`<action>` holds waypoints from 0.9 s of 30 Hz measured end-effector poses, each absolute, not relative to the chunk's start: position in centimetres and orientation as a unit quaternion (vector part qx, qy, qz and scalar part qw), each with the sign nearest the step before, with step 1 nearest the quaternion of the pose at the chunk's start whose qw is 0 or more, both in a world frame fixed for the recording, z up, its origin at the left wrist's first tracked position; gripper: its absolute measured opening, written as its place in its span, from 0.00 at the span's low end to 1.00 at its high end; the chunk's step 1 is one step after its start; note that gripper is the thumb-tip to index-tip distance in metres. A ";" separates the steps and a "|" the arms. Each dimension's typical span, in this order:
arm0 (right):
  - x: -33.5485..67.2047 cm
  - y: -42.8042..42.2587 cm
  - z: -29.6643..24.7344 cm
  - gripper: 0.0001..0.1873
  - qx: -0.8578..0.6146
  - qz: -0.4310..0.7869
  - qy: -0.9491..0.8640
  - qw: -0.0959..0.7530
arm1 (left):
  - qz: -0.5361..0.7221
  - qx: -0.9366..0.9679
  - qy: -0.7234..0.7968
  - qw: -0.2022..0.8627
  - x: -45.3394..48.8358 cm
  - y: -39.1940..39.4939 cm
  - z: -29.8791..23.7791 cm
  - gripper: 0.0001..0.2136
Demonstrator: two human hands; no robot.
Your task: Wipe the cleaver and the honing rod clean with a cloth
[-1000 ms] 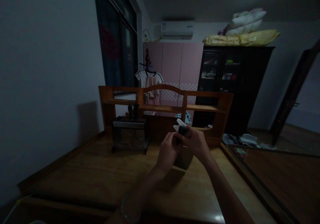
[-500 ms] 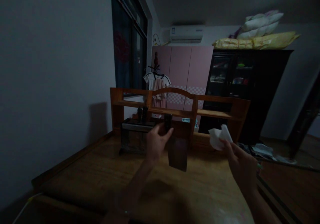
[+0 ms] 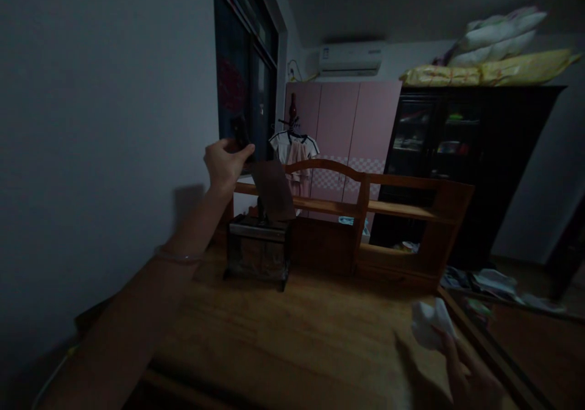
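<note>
My left hand (image 3: 225, 165) is raised at the left, closed around the dark handle of a cleaver (image 3: 274, 192). The broad, flat blade slants down to the right, in front of the shelf and above a knife block (image 3: 258, 233). That block has a dark frame and see-through sides. A dark handle stands up from its top, partly hidden by the blade. Low on the right, my right hand (image 3: 473, 370) pinches a crumpled white tissue (image 3: 428, 325) over the table's right side.
The wooden table (image 3: 320, 331) carries a low shelf (image 3: 404, 210) along its back. A wall (image 3: 114, 123) borders the left side. Beyond stand a clothes rack with a hanging shirt (image 3: 297, 148), a pink wardrobe (image 3: 336, 117) and a dark cabinet (image 3: 507, 160). Papers (image 3: 496, 282) lie to the right.
My left hand has lifted the cleaver up and to the left, from the table's middle to above the knife block. My right hand has dropped lower with the tissue.
</note>
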State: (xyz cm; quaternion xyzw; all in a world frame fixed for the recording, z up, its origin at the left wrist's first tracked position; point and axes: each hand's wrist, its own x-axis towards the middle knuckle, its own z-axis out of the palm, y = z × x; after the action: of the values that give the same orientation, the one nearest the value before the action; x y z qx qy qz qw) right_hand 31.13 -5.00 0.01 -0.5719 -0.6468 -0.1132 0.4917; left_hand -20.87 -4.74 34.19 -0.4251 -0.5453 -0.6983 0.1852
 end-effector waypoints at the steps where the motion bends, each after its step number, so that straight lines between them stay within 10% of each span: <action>1: 31.5 -4.8 -0.7 0.28 -0.556 -0.120 -0.677 0.468 | -0.693 -0.427 -0.548 0.195 -21.0 -4.5 33.9 0.19; 27: 33.3 -3.9 -2.6 0.30 -0.579 -0.221 -0.718 0.316 | -0.626 -0.421 -0.585 0.297 -20.7 -2.9 29.9 0.19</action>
State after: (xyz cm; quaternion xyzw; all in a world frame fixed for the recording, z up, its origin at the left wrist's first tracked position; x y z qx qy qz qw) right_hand 33.29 -3.92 -2.59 -0.5793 -0.7181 -0.2205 0.3164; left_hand -20.73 -2.88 29.87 -0.4212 -0.5852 -0.6259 0.2974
